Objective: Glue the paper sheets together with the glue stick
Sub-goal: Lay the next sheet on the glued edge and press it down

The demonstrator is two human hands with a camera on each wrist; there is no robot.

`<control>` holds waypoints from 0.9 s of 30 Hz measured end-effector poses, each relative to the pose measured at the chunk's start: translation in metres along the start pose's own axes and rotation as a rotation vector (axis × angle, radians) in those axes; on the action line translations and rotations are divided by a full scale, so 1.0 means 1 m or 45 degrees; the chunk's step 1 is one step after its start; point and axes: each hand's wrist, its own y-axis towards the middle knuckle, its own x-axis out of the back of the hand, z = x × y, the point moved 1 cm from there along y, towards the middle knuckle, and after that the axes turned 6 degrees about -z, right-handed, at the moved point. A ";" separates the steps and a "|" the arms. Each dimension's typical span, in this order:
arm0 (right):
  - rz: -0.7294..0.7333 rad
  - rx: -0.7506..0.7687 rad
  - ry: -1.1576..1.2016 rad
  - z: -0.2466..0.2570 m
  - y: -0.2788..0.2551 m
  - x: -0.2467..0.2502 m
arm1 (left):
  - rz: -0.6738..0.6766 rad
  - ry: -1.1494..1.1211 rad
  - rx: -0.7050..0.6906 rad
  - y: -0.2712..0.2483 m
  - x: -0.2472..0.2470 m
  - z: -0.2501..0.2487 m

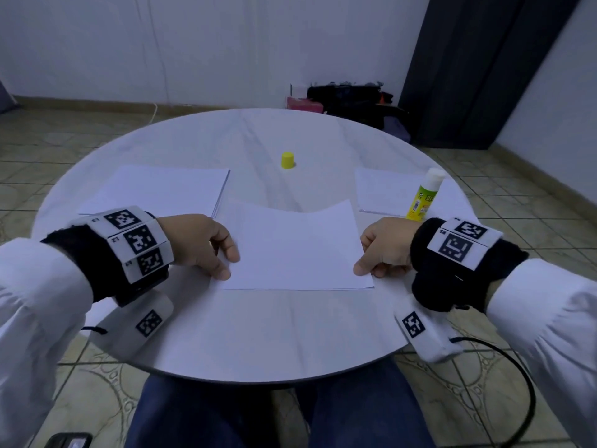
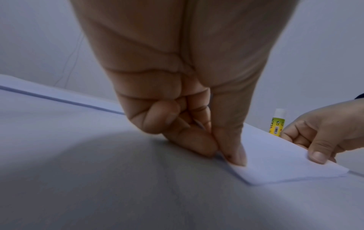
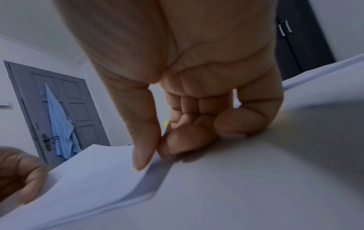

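Observation:
A white paper sheet (image 1: 295,247) lies in front of me on the round white table (image 1: 258,334), its far edge curling up. My left hand (image 1: 223,260) pinches its near left corner between thumb and forefinger (image 2: 234,155). My right hand (image 1: 368,266) pinches the near right corner (image 3: 149,155) the same way. In the right wrist view a second sheet edge shows just under the held one. The uncapped glue stick (image 1: 423,195) stands upright at the right, beyond my right hand. Its yellow cap (image 1: 287,160) stands alone at the table's middle.
A stack of white sheets (image 1: 155,189) lies at the left. Another white stack (image 1: 387,192) lies at the right, under the glue stick. Dark bags (image 1: 349,98) sit on the floor beyond the table. A cable (image 1: 504,367) hangs off my right wrist.

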 end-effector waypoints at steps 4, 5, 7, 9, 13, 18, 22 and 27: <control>0.006 -0.002 0.013 0.000 0.001 0.000 | 0.001 0.016 0.007 -0.002 0.001 -0.001; 0.008 -0.002 0.014 0.000 0.002 0.000 | 0.002 0.013 0.008 -0.002 0.001 -0.002; 0.007 -0.007 0.020 0.000 0.002 -0.001 | 0.002 0.001 0.013 -0.002 0.001 -0.001; 0.000 -0.010 0.031 -0.001 0.003 -0.001 | 0.000 -0.005 0.014 -0.002 0.001 -0.001; -0.005 -0.009 0.042 -0.002 0.004 -0.001 | 0.006 -0.011 0.014 -0.001 0.001 -0.001; 0.000 -0.008 0.055 -0.003 0.005 -0.002 | 0.009 -0.006 0.008 0.001 0.001 -0.001; -0.001 -0.014 0.065 -0.003 0.006 -0.003 | 0.008 -0.015 0.003 0.002 0.000 0.000; -0.007 -0.013 0.048 -0.002 0.005 -0.002 | 0.007 0.003 0.002 0.004 0.000 0.002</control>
